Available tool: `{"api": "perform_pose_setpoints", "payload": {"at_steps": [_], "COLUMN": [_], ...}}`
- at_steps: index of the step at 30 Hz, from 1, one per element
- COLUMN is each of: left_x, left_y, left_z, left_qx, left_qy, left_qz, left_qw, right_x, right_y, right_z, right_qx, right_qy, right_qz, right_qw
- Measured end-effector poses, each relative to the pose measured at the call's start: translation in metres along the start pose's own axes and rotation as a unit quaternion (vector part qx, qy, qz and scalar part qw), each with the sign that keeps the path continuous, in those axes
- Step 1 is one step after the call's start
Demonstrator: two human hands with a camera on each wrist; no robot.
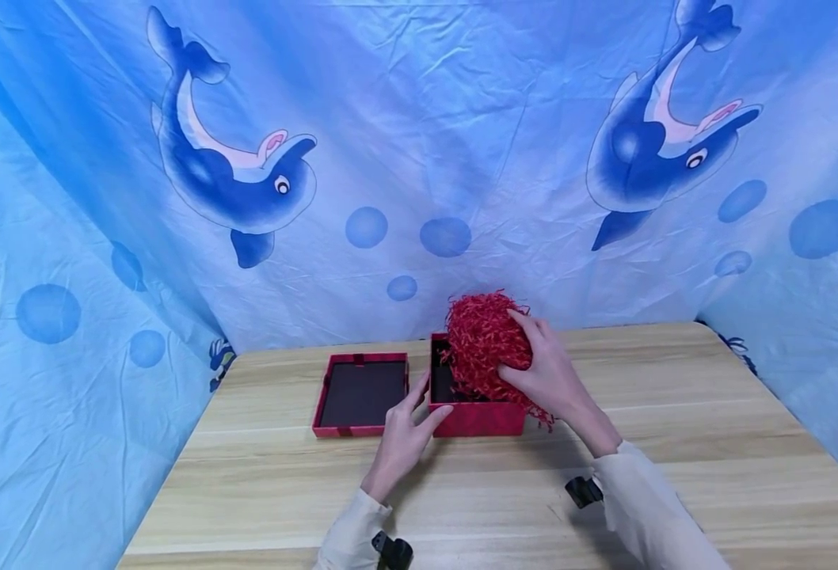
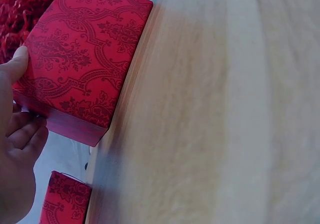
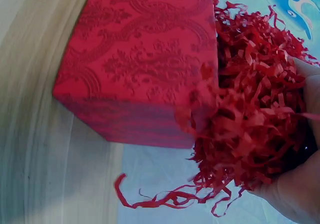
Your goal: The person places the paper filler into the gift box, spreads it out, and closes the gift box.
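Right hand [image 1: 550,374] wraps half-closed round a shaggy red shredded-paper clump [image 1: 485,344]; left hand [image 1: 402,437], loosely spread, braces the patterned red rectangular box [image 1: 479,421] — hold that steady, gather trailing strands [image 3: 150,202].

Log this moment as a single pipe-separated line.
left hand: touches red box | right hand: holds red paper shreds | lid: on table, left of box

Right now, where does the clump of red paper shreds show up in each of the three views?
Head: the clump of red paper shreds is right of centre, below mid-height, gripped by the right hand.
Left wrist: top left corner, cut off by the picture's edge.
Right wrist: fills much of the right half, strands trailing lower left.
Shared landmark: the patterned red box beside the shreds.
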State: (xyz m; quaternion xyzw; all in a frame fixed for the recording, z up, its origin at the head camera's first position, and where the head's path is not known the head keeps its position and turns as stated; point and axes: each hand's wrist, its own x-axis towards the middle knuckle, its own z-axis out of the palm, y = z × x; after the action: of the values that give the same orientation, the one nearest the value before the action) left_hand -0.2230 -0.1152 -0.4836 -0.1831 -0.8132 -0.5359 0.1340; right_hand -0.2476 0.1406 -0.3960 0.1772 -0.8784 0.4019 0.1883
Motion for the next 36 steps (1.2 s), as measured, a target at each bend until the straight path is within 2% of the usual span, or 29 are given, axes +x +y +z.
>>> {"api": "perform_pose_setpoints", "payload": {"at_steps": [8,13,26,36], "left_x": [0.000,0.000,0.000,0.001], "left_y": [-0.001,-0.002,-0.002,-0.002], "left_z": [0.000,0.001,0.000,0.000], "left_qx": [0.008,0.000,0.003,-0.001], "left_qy": [-0.002,-0.001,0.003,0.001], "left_qz": [0.008,0.007,0.011,0.013], "left_qw": [0.9999,1.0000,0.9999,0.9999], "right_x": [0.000,0.000,-0.001,-0.010], "right_y": [-0.003,-0.005,-0.006,-0.004], "right_z": [0.013,0.016,0.015,0.013], "right_qx": [-0.006,-0.009,0.013,-0.003], "right_qy": [0.008,0.008,0.019,0.022], "right_qz": [-0.035,-0.039,-0.047,-0.070], "right_qw": [0.9993,0.9992,0.9986,0.9973]}}
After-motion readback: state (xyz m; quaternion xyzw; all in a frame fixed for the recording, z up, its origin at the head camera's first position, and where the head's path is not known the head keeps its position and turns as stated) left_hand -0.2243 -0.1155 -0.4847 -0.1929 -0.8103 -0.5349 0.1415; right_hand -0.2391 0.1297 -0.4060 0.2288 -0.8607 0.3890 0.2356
